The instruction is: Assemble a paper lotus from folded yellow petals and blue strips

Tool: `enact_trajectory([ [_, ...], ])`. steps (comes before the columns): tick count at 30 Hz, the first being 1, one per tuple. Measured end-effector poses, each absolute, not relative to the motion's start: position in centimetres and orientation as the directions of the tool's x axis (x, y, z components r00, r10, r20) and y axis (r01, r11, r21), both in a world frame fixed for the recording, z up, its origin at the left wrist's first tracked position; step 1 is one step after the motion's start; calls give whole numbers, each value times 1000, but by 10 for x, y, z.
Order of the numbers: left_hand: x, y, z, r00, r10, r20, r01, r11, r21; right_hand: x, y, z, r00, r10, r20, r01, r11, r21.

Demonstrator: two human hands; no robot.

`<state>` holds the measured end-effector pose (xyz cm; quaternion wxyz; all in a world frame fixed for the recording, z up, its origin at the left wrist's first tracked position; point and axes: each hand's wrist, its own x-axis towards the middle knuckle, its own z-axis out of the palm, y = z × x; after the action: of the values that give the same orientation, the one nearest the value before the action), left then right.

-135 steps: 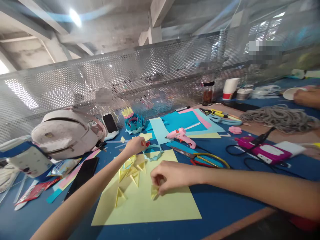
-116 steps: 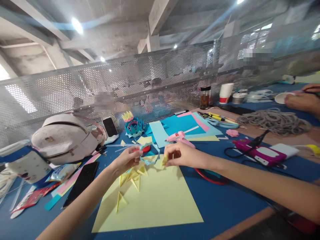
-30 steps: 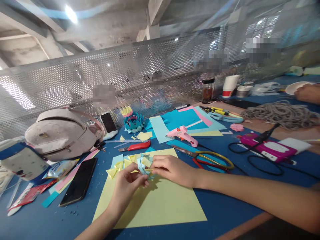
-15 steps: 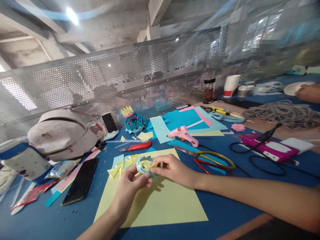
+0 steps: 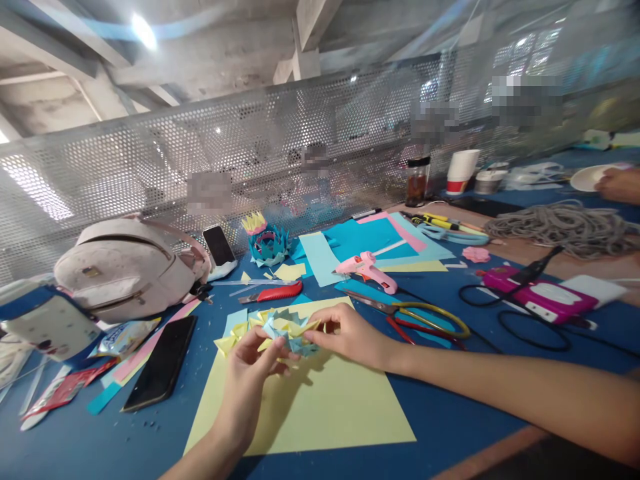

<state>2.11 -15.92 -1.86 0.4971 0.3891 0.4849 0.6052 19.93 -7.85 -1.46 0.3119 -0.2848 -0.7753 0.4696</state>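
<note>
Over a sheet of yellow paper (image 5: 330, 413), both hands hold a ring of folded light-blue and yellow paper pieces (image 5: 287, 328). My left hand (image 5: 253, 360) grips its left side between thumb and fingers. On the opposite side, my right hand (image 5: 345, 333) pinches a yellow folded piece (image 5: 311, 327) against the ring. More yellow folded pieces (image 5: 227, 343) lie on the sheet's left part, some hidden by my left hand. Behind stands a dark-blue paper ring (image 5: 269, 247) with spiky points and a small yellow and pink one (image 5: 254, 223) on top.
Beyond the hands lie a red utility knife (image 5: 280, 292), a pink glue gun (image 5: 367, 270) and large scissors (image 5: 430, 317). A phone (image 5: 160, 363) and a backpack (image 5: 130, 270) are on the left. A magenta device with a black cable (image 5: 543, 297) lies right. Another person's hand (image 5: 620, 185) holds a plate.
The paper ring has turned and tilted slightly, showing more of its light-blue lower edge. My left hand has shifted a little left; my right hand keeps its pinch.
</note>
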Motion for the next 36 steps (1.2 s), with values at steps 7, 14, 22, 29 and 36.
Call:
enact_trajectory([
  [7, 23, -158, -24, -155, 988, 5, -193, -35, 981, 200, -78, -17, -641, 715, 278, 152, 474, -868],
  [14, 30, -156, -28, -179, 984, -12, -232, -30, 972, 201, -81, -16, -649, 692, 317, 151, 526, -837],
  [22, 33, -156, -27, -186, 982, -19, -246, -28, 969, 198, -86, -17, -632, 728, 266, 133, 440, -888],
  [29, 32, -157, -24, -237, 970, -47, -301, -27, 953, 200, -87, -13, -633, 708, 313, 65, 452, -890],
  [36, 31, -157, -25, -212, 970, -117, -427, 15, 904, 195, -87, -14, -522, 795, 308, 99, 416, -904],
])
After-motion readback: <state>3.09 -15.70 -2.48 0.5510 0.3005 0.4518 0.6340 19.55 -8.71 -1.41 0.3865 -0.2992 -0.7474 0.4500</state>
